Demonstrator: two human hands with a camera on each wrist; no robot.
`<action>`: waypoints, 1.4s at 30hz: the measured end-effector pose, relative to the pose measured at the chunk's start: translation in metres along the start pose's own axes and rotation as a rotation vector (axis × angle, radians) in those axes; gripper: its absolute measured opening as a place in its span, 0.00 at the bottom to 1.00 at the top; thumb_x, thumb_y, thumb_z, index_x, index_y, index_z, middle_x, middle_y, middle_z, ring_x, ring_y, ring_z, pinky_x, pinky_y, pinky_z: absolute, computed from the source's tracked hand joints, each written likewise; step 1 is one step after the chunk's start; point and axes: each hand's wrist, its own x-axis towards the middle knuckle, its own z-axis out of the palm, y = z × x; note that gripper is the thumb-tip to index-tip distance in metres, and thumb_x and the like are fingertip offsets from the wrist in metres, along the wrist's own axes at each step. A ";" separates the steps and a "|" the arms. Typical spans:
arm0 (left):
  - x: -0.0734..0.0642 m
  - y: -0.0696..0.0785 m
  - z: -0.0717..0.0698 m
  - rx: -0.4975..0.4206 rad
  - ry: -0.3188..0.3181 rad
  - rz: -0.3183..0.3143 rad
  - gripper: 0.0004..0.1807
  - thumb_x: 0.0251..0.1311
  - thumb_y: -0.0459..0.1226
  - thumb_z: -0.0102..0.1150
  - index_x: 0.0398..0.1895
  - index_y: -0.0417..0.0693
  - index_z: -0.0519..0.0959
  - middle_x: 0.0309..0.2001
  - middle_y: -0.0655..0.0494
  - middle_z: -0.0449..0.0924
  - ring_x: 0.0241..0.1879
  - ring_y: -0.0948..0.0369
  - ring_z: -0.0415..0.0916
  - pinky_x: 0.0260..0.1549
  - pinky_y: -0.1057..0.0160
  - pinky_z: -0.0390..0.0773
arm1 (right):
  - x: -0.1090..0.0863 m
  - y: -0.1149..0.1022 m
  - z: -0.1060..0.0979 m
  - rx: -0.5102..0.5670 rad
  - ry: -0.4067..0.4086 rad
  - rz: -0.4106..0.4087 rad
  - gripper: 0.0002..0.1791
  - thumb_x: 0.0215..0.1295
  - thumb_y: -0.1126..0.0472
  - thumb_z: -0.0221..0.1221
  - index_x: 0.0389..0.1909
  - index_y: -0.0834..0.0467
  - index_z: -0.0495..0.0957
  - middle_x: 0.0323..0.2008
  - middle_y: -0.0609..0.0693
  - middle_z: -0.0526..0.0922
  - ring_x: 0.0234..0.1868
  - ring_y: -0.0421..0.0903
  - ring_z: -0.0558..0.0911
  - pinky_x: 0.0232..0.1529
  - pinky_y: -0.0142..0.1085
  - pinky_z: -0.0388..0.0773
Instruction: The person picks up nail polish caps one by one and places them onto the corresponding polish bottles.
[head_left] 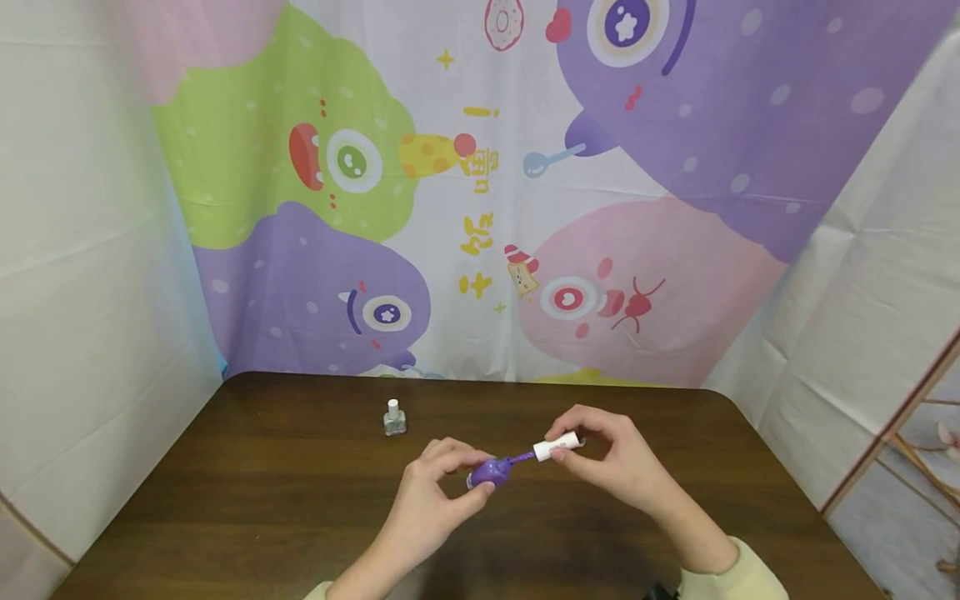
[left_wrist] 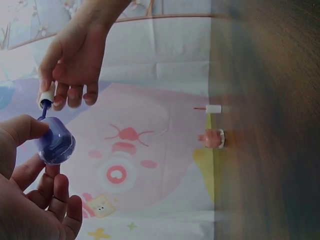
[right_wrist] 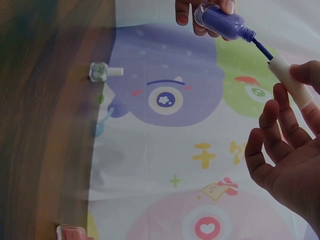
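Observation:
My left hand pinches a bottle of purple nail polish between thumb and fingers, tilted with its neck toward the right. My right hand holds the white cap between thumb and fingertips. From the cap a purple-coated brush stem reaches to the bottle's mouth, its tip still at or inside the neck. In the right wrist view the bottle, the stem and the cap form a nearly straight line. Both hands are above the table.
A silvery nail polish bottle with a white cap stands at the table's back left. The left wrist view shows an uncapped pink polish bottle and, beside it, a white cap with a thin brush. Behind the brown table hangs a cartoon-printed cloth.

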 end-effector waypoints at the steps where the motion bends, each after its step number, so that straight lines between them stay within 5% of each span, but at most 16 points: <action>1: 0.000 0.000 0.000 0.000 -0.004 -0.003 0.16 0.45 0.33 0.72 0.36 0.64 0.83 0.35 0.74 0.79 0.42 0.67 0.73 0.41 0.65 0.72 | 0.000 0.000 0.000 0.001 -0.004 -0.003 0.11 0.55 0.68 0.65 0.36 0.51 0.79 0.33 0.45 0.82 0.34 0.39 0.78 0.34 0.32 0.76; 10: -0.001 0.000 0.001 -0.013 -0.019 0.018 0.15 0.46 0.33 0.71 0.36 0.63 0.83 0.35 0.73 0.79 0.42 0.66 0.72 0.41 0.66 0.72 | 0.001 -0.003 0.002 -0.022 -0.022 -0.024 0.12 0.54 0.70 0.65 0.36 0.52 0.80 0.32 0.47 0.82 0.34 0.38 0.78 0.34 0.31 0.76; 18: -0.001 -0.001 0.002 -0.011 -0.020 0.051 0.15 0.45 0.33 0.71 0.36 0.61 0.83 0.35 0.72 0.79 0.42 0.66 0.72 0.40 0.66 0.73 | 0.008 -0.036 0.001 -0.054 -0.038 -0.034 0.11 0.51 0.73 0.65 0.33 0.56 0.80 0.29 0.48 0.82 0.31 0.35 0.76 0.30 0.30 0.74; 30: -0.001 -0.002 0.004 0.003 -0.027 0.078 0.15 0.45 0.33 0.71 0.35 0.61 0.83 0.35 0.72 0.79 0.41 0.67 0.73 0.40 0.66 0.73 | 0.002 -0.005 0.004 -0.107 -0.055 -0.024 0.13 0.53 0.65 0.68 0.37 0.48 0.79 0.33 0.41 0.82 0.32 0.36 0.76 0.33 0.33 0.74; 42: -0.001 0.002 0.005 -0.011 -0.038 0.067 0.13 0.46 0.35 0.71 0.35 0.60 0.83 0.35 0.72 0.79 0.41 0.66 0.72 0.40 0.66 0.74 | 0.003 -0.007 0.007 -0.076 -0.071 -0.020 0.11 0.54 0.62 0.68 0.37 0.50 0.79 0.33 0.41 0.82 0.33 0.37 0.77 0.34 0.34 0.76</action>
